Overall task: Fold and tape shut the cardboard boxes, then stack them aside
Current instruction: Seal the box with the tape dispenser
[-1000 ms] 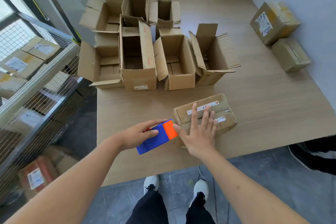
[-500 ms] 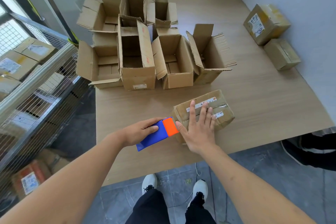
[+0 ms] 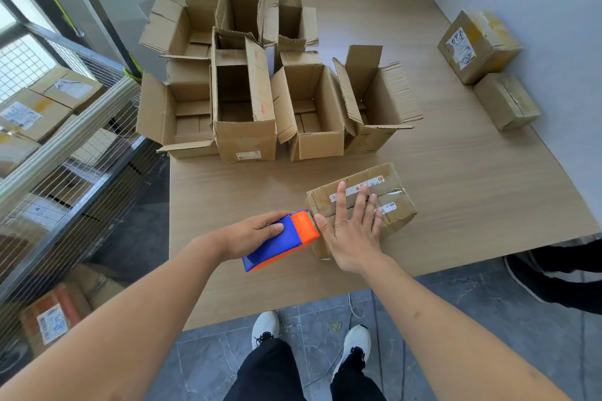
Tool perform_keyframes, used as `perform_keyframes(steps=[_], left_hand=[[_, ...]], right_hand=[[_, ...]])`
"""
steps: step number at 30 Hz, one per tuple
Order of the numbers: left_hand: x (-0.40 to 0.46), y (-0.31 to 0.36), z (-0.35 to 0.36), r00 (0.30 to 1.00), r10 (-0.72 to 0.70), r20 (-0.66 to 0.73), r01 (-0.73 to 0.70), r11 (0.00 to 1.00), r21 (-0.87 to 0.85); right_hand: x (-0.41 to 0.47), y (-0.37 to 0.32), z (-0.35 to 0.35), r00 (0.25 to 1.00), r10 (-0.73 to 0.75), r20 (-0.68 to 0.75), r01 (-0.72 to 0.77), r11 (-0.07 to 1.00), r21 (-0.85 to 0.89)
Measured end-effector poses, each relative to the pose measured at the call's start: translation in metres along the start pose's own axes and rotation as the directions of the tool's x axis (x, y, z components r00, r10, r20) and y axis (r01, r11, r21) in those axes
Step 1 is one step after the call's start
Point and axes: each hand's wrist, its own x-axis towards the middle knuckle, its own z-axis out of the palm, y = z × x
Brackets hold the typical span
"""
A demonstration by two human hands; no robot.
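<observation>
A small closed cardboard box (image 3: pixel 387 185) with white labels lies near the front of the wooden table (image 3: pixel 456 192). My right hand (image 3: pixel 353 231) presses flat on its top with straight, spread fingers. My left hand (image 3: pixel 257 231) grips a blue and orange tape dispenser (image 3: pixel 283 244), whose orange toothed end touches the box's near left edge. Several open cardboard boxes (image 3: pixel 244 114) stand with flaps up across the middle and back of the table.
Two taped boxes (image 3: pixel 479 45) sit by the right wall. A wire-mesh rack (image 3: pixel 65 146) holding parcels runs along the left. My white shoes (image 3: pixel 267 325) stand on grey tile below the table edge. Another person's dark-clothed leg (image 3: pixel 560 273) shows at right.
The dispenser's orange end has come right up against the box's left edge. My right hand stays pressed flat on the box top. The view shifted slightly.
</observation>
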Motion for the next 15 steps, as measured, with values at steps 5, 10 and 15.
perform_keyframes(steps=[5, 10, 15], left_hand=[[-0.013, -0.024, -0.001, 0.994, -0.105, 0.025, 0.101, 0.988, 0.116], [-0.019, -0.014, -0.012, 0.997, -0.072, -0.001, 0.072, 0.997, -0.003], [-0.033, -0.002, -0.020, 0.996, -0.053, -0.075, 0.052, 0.999, -0.016]], right_hand=[[0.003, 0.001, -0.002, 1.000, -0.007, 0.025, 0.008, 1.000, -0.013], [0.000, -0.007, 0.000, 0.999, 0.019, -0.051, -0.025, 0.992, -0.124], [-0.002, -0.011, -0.004, 0.996, 0.011, -0.083, -0.028, 0.976, -0.214]])
